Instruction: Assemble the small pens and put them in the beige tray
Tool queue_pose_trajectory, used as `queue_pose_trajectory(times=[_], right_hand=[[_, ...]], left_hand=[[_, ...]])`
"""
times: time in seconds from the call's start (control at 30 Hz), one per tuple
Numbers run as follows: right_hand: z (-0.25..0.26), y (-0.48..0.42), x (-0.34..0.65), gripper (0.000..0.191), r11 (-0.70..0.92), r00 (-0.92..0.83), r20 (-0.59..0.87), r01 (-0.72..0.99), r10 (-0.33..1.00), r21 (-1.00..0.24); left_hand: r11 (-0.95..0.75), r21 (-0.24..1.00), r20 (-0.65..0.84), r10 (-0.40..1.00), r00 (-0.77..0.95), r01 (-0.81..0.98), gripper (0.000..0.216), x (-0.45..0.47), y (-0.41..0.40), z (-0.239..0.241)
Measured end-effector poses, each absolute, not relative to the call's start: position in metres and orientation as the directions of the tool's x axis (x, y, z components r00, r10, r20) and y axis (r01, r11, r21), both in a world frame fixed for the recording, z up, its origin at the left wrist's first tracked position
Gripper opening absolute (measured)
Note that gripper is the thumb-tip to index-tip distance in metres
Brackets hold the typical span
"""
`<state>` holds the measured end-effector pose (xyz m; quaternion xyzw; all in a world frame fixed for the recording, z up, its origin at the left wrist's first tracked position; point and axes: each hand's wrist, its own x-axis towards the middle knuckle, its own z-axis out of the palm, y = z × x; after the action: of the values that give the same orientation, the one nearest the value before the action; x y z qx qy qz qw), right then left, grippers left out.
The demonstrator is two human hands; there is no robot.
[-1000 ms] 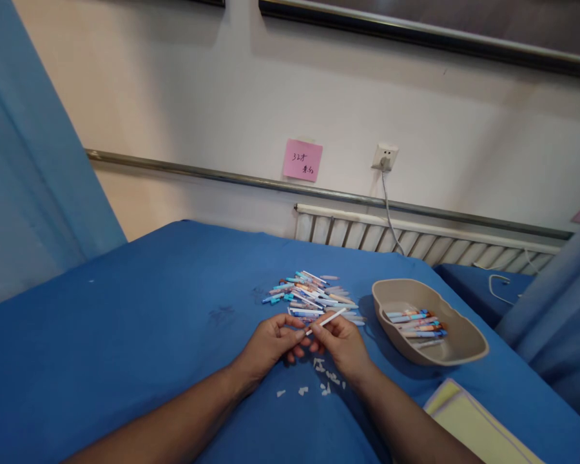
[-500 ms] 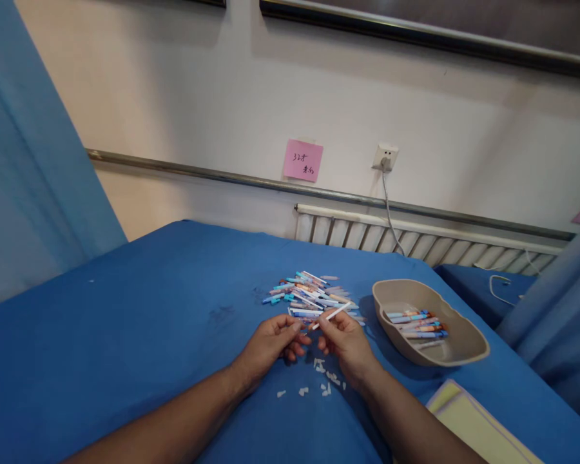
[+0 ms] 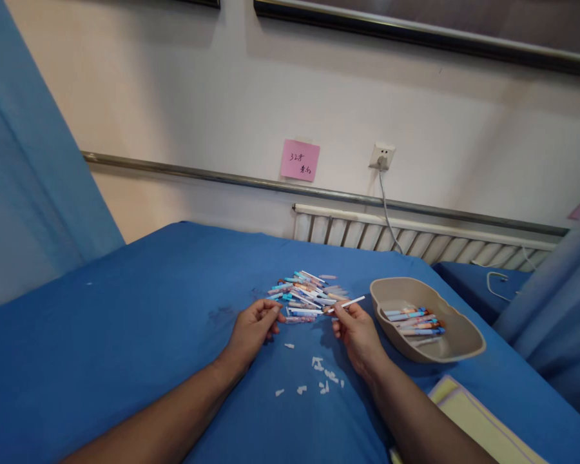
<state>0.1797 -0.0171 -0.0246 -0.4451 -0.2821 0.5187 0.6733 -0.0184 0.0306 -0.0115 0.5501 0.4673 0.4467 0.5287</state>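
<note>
In the lower middle of the frame, your right hand [image 3: 355, 332] pinches a thin white stick [image 3: 348, 303] between thumb and fingers; the stick points up and to the right, toward the tray. Your left hand [image 3: 252, 327] rests on the blue cloth [image 3: 125, 335] just to the left, with the fingers curled in. I cannot tell whether it holds something small. The two hands are apart, with a gap between them.

Just above the hands, in the centre of the frame, lies a loose pile of small coloured pens [image 3: 307, 293], and your left fingertips are beside its lower left edge. Below the hands, small white scraps [image 3: 319, 377] are scattered on the cloth. To the right of your right hand stands a beige oval tray [image 3: 459, 345], and several of the same pens lie in it, side by side. In the lower right corner you see a yellow cloth [image 3: 478, 425]. On the wall in the upper middle there is a pink note [image 3: 299, 160] and, to the right of it, a socket [image 3: 382, 156] with a cable.
</note>
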Motion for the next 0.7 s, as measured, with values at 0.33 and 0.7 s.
queue_pose_trajectory(times=[0.33,0.7], right_hand=[[-0.035,-0.01,0.188,0.04,0.122,0.335,0.006,-0.327,0.942,-0.937],[-0.037,-0.008,0.191,0.039,0.114,0.341,0.016,-0.271,0.94,-0.956]], left_hand=[[-0.056,0.992,0.022,0.96,0.278,0.115,0.026,-0.014,0.028,-0.017],[-0.111,0.986,0.078,0.968,0.236,0.127,0.02,-0.013,0.031,-0.02]])
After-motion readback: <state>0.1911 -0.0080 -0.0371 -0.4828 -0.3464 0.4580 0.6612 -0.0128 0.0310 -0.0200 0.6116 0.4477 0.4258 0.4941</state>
